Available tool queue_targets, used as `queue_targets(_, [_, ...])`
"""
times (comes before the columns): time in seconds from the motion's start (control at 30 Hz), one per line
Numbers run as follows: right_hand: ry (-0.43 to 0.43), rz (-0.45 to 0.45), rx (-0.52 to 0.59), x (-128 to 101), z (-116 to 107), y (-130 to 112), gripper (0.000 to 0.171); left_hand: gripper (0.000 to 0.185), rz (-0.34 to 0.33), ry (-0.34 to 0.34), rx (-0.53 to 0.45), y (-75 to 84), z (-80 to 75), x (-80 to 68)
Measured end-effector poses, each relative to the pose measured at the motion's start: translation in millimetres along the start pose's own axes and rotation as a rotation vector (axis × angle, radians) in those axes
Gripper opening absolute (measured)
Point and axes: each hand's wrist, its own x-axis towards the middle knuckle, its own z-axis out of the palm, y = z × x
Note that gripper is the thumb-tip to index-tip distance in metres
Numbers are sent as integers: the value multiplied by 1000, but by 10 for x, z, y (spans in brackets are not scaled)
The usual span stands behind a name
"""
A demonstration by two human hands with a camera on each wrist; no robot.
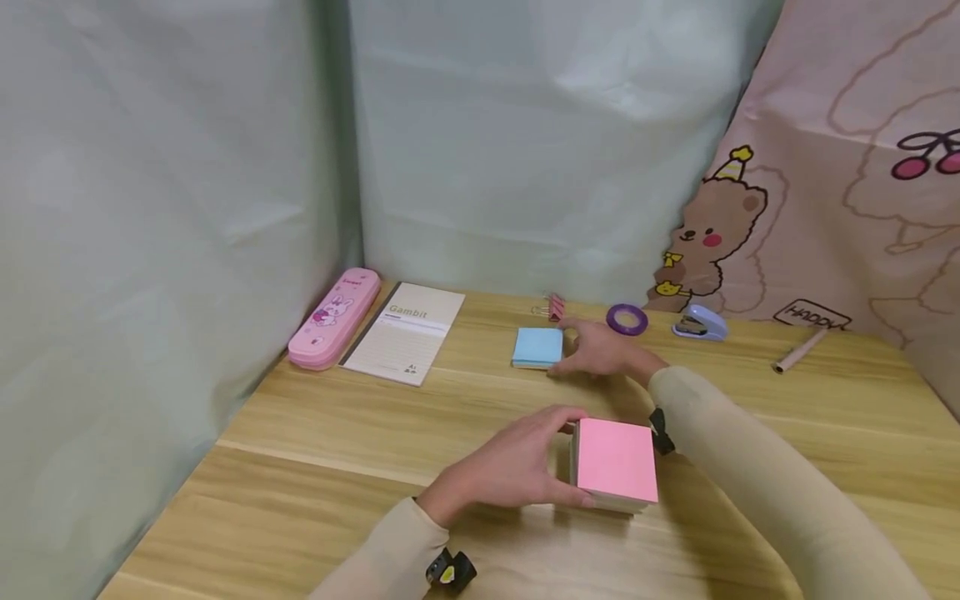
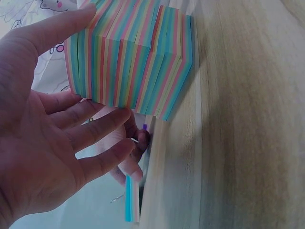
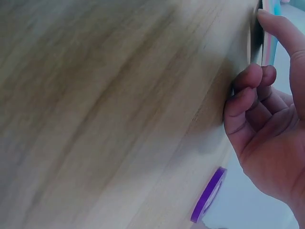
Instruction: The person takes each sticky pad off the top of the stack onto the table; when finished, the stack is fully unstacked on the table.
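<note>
Head view: the left hand grips the pink-topped paper block mid-worktop, with bare wood towards the near edge. The right hand, fingers loosely curled, touches the blue notepad, the purple tape ring just beside it.

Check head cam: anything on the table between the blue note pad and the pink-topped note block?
Nothing: only bare table lies between the blue pad and the pink-topped block in the head view. The right hand is just beside that gap.
</note>
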Motion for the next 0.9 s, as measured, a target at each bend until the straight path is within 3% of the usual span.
queue_targets(0.53, [-6, 34, -91, 24, -7, 9, 105, 94, 46, 8, -1, 22, 27, 30])
queue_targets(0.77, [-21, 6, -54, -18, -50, -22, 109, 96, 29, 6, -5, 10, 33, 28])
queue_targets(0.9, [12, -39, -47, -89, -143, -94, 107, 96, 4, 9, -31, -15, 21, 10])
